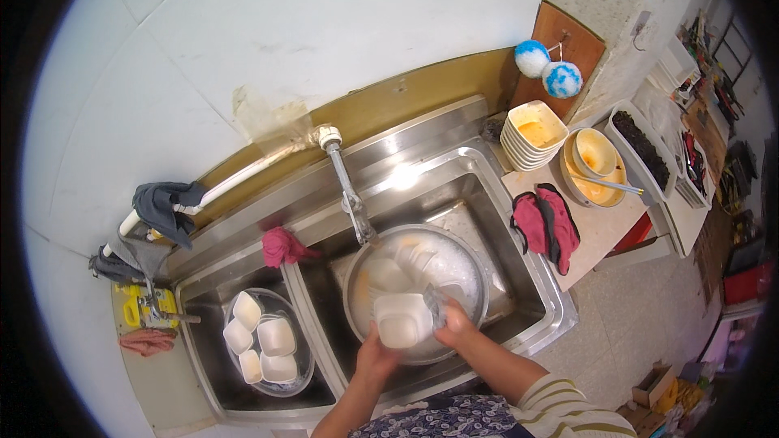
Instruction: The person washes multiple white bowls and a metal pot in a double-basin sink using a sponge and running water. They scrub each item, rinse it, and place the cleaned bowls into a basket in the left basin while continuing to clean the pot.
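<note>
A white square bowl (pixel 401 321) is held above a round metal basin (pixel 481 255) of soapy water in the right sink compartment. My left hand (pixel 376 356) grips its lower left side. In my right hand (pixel 453 323) is a grey scrubbing cloth (pixel 433 304), pressed against the bowl's right edge. Several white dishes (pixel 420 261) lie partly under the suds. Over the basin's far rim hangs a metal faucet (pixel 353 201). A second basin (pixel 309 371), in the left compartment, holds several white bowls (pixel 277 337).
A pink cloth (pixel 283 246) sits on the sink divider. On the right counter are a stack of stained square bowls (pixel 535 134), pink-and-black gloves (pixel 548 225), and a large bowl (pixel 593 194) with a small bowl and chopsticks. A yellow jug (pixel 143 306) stands left of the sink.
</note>
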Available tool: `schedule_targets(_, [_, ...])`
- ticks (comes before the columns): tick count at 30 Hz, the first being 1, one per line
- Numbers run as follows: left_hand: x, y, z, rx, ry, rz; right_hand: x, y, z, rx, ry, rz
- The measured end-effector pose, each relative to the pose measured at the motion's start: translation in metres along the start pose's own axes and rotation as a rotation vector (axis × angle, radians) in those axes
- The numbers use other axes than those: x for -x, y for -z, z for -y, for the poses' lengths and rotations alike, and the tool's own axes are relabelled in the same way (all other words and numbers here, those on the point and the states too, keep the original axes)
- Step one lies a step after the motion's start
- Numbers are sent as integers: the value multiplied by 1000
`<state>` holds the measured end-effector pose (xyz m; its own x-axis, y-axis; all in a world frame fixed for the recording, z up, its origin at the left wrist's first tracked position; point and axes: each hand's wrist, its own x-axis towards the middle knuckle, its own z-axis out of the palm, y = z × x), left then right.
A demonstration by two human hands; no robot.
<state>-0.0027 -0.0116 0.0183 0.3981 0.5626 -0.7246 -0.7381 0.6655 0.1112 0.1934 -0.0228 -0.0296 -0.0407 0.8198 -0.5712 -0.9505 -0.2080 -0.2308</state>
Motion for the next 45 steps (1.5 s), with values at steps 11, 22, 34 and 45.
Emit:
schedule_targets(11, [4,-31,0,-11,-107,-38,18,53,-36,816,299,68])
schedule_targets(22, [57,-42,-64,-658,-806,-185,-39,114,-11,982,246,-584])
schedule_targets(34, [103,127,-178,-1613,-1396,-1028,-48,95,-15,2588,254,-89])
schedule_targets(45, [73,108,-156,-1964,-1548,-1044,-77,83,4,2620,142,-217])
